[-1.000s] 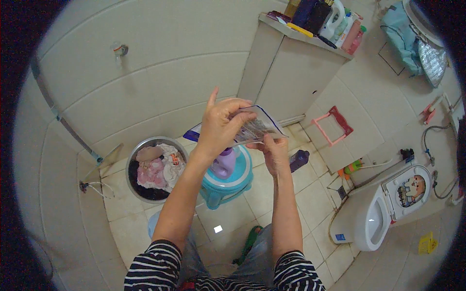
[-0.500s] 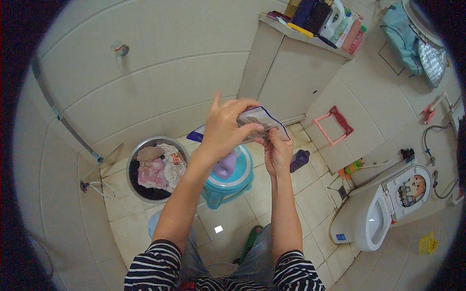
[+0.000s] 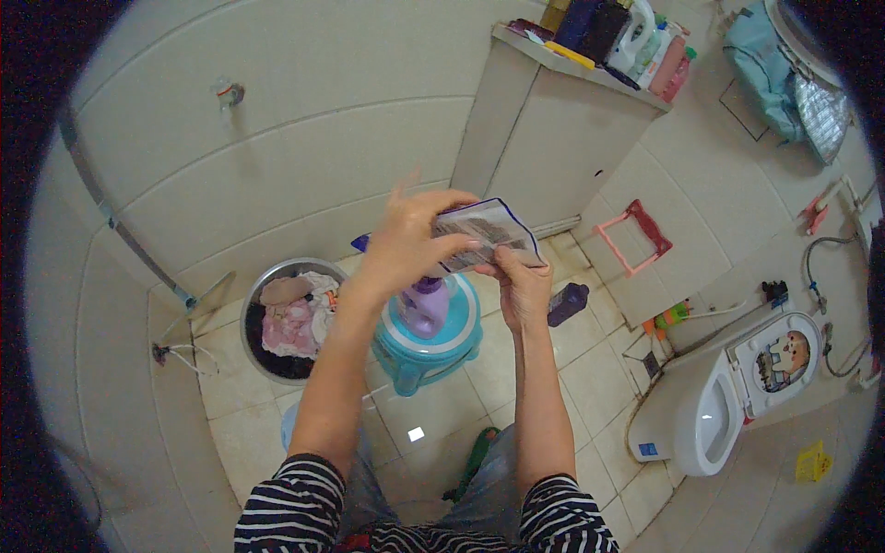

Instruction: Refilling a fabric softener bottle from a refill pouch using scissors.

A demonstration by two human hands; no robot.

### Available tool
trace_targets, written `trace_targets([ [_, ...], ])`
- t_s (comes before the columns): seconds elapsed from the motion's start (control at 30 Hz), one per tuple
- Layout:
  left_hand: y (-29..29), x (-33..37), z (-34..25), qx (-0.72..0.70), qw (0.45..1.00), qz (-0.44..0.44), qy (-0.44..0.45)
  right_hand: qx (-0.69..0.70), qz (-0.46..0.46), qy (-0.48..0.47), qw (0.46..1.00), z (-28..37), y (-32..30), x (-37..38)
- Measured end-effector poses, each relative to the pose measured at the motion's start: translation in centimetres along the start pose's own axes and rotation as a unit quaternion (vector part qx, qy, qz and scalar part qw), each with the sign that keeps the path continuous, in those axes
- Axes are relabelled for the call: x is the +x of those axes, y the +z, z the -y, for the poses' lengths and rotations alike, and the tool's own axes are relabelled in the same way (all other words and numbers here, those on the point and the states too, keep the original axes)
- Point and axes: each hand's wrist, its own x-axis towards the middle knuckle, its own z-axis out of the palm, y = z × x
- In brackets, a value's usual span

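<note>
A flat white pouch (image 3: pixel 491 221) with purple edges and fine grey print is held up in front of me, above a teal stool (image 3: pixel 410 358). My left hand (image 3: pixel 401 244) grips its left part between thumb and fingers, slightly blurred by motion. At its lower right edge, my right hand (image 3: pixel 525 288) pinches it, thumb on the printed side. Below my left hand, a light purple bottle (image 3: pixel 424 318) stands on the stool. A blue-purple corner (image 3: pixel 360 242) shows to the left of my left wrist; I cannot tell whether it belongs to the pouch.
Left of the stool sits a metal basin (image 3: pixel 247 318) with pink and white laundry (image 3: pixel 290 327). A dark purple bottle (image 3: pixel 568 304) is on the tiled floor to the right. Farther right are a pink stool (image 3: pixel 636 238) and a toilet (image 3: pixel 714 424). A cabinet (image 3: pixel 562 129) carries several bottles.
Both hands and the pouch have shifted slightly left, and the pouch now turns more of its printed face toward me. More of the light purple bottle has come into sight.
</note>
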Motion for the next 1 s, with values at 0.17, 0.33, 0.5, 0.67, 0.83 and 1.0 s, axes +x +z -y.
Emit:
trace_targets([
  [0.17,-2.8,-1.2,3.5,-0.106,0.982,0.091,-0.127,-0.006,0.011,-0.009,1.000,-0.5,-0.7,0.2],
  [0.33,-1.9,-1.6,4.2,-0.087,0.978,0.076,-0.173,-0.008,0.023,-0.014,1.000,-0.6,-1.4,0.3],
  [0.5,-1.8,-1.8,4.0,-0.166,0.963,0.043,-0.207,-0.099,0.044,0.074,0.991,-1.8,-0.5,0.0],
  [0.67,-1.3,-1.9,4.5,-0.179,0.964,0.029,-0.196,-0.139,0.037,0.077,0.987,-4.0,-0.2,0.2],
  [0.83,-1.3,-1.9,4.8,-0.135,0.981,0.026,-0.139,-0.117,0.003,0.061,0.991,-4.8,-0.6,0.6],
  [1.0,-2.8,-2.7,6.7,-0.117,0.972,0.074,-0.188,-0.081,-0.002,0.046,0.996,-5.1,-0.1,0.5],
])
